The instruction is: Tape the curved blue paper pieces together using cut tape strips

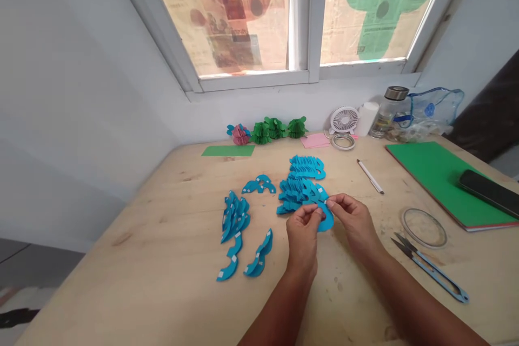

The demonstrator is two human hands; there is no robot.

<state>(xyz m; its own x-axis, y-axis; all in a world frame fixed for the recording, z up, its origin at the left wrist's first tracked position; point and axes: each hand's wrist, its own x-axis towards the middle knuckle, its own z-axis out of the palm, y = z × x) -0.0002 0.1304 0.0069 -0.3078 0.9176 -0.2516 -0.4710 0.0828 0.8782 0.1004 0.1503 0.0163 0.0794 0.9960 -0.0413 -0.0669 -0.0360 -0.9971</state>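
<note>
Between my two hands is a blue paper cutout (325,222) with curved edges and small white patches. My left hand (303,235) pinches its left side, and my right hand (356,220) pinches its upper right edge. Just behind them lie blue folded paper pieces (288,194), partly hidden by the cutout, and another blue pleated stack (307,166). To the left are a blue arched piece (259,184), a fanned blue bundle (235,216), a wavy blue strip (230,262) and a smaller folded blue piece (259,254), with white patches on them.
Thread snips (432,267) and a tape roll (424,227) lie right of my right hand. Beyond are a white pen (370,177), a green sheet stack (430,173) with a black case (490,192), a small fan (344,119), a bottle (389,113) and green paper figures (275,127).
</note>
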